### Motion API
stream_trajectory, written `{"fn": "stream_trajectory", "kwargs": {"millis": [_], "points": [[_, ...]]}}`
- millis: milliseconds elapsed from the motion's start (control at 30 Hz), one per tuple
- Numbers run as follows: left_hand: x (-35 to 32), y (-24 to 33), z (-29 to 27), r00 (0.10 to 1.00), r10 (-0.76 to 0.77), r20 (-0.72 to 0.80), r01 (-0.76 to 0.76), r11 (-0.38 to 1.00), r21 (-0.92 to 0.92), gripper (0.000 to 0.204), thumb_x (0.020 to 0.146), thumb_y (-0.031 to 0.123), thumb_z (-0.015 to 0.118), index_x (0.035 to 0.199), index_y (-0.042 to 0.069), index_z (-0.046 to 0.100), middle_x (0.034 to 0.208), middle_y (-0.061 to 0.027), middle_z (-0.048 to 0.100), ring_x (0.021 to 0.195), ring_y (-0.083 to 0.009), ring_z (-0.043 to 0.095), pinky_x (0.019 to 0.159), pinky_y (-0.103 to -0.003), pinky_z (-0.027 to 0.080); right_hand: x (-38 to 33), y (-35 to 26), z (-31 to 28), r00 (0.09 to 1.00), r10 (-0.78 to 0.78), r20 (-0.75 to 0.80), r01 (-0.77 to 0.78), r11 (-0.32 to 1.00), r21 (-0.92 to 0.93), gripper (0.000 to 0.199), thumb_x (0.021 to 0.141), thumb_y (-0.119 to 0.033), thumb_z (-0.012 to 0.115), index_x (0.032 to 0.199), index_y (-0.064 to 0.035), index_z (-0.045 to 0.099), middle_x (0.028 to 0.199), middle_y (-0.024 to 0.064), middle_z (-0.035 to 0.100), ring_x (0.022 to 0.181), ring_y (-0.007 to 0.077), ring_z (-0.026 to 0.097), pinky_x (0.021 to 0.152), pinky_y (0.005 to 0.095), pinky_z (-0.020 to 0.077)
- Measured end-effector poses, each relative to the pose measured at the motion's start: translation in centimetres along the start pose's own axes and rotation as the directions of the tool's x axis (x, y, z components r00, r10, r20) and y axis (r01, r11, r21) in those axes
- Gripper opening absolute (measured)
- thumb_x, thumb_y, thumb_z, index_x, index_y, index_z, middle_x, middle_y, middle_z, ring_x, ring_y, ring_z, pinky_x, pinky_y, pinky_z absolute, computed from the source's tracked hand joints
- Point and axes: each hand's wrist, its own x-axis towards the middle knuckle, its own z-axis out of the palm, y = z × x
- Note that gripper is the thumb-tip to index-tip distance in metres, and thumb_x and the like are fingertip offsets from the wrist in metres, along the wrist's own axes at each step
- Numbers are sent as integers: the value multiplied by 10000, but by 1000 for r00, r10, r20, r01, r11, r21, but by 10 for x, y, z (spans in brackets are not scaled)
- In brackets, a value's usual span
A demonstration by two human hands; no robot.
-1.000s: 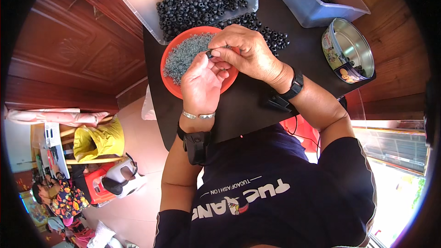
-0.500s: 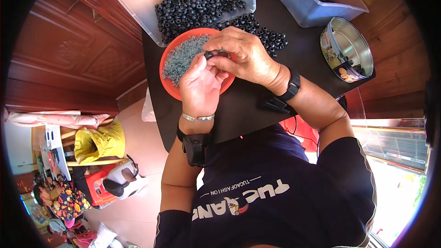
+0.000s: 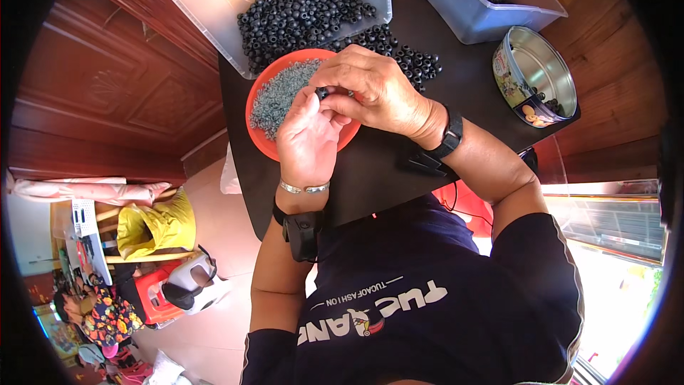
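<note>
Over an orange-red bowl [image 3: 254,128] my two hands meet at the fingertips. Between thumb and fingers my left hand [image 3: 308,144] holds a small round black bead-like piece [image 3: 322,92], palm turned up. My right hand [image 3: 385,93] reaches in from the right, its fingers closed on the same black piece; its fingertips partly cover it. Many small grey-blue translucent pieces [image 3: 274,103] fill the bowl beneath. Just beyond lies a loose pile of black round pieces with holes [image 3: 420,63], spilling onto the dark table [image 3: 356,182].
A clear plastic bin [image 3: 206,25] on its side holds many black pieces at the back. Another translucent bin [image 3: 470,18] stands back right. A round tin [image 3: 502,75] with a few black pieces sits near the right table edge. Far left, a person [image 3: 107,314] is in the room.
Both hands stay together over the bowl, with only small finger movements around the black piece. The whole view has shifted slightly.
</note>
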Motion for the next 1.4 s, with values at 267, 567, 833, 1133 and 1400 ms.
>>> {"fn": "stream_trajectory", "kwargs": {"millis": [267, 567, 833, 1133, 1400], "points": [[1, -2, -4, 995, 37, 87, -33, 998, -48, 242, 980, 187, 417, 1143, 50, 533, 1107, -68, 575, 1032, -184, 552, 923, -370, 429, 0, -5, 0, 999, -36, -6, 35, 994, -106, 322, 689, -110, 764, 987, -79, 646, 935, 74, 656, 858, 269, 640, 763, 363, 530], [1, -4, -5, 996, 67, 64, -58, 990, -125, 247, 981, 177, 412, 1126, 34, 552, 1126, -67, 564, 1031, -169, 529, 951, -360, 414, -1, -6, 3, 998, -65, 21, 67, 989, -131, 295, 727, -97, 732, 994, -46, 616, 928, 94, 647, 843, 288, 631, 752, 369, 524], [0, 0, -4, 997, 62, 40, -59, 996, -64, 239, 982, 186, 419, 1106, 45, 566, 1130, -67, 573, 1046, -173, 535, 928, -361, 422, -1, -2, 6, 999, -36, 23, 37, 997, -71, 357, 711, -51, 736, 1047, -45, 617, 943, 101, 646, 846, 282, 632, 763, 363, 524], [1, -2, -12, 994, 82, 75, -72, 990, -118, 226, 981, 202, 436, 1085, 68, 586, 1044, -44, 618, 1030, -185, 560, 893, -355, 440, -4, 1, 6, 987, 155, 27, -158, 969, 192, 482, 645, 10, 774, 1103, -44, 635, 1061, 104, 646, 941, 251, 624, 833, 350, 515], [2, 0, -6, 990, 82, 112, -75, 995, -68, 283, 964, 198, 444, 1174, 30, 533, 1085, -43, 582, 1061, -162, 544, 925, -333, 420, -3, -2, 2, 978, 186, 98, -206, 945, 256, 416, 650, -11, 774, 1046, -52, 654, 1052, 108, 646, 947, 260, 623, 824, 355, 516]]}}
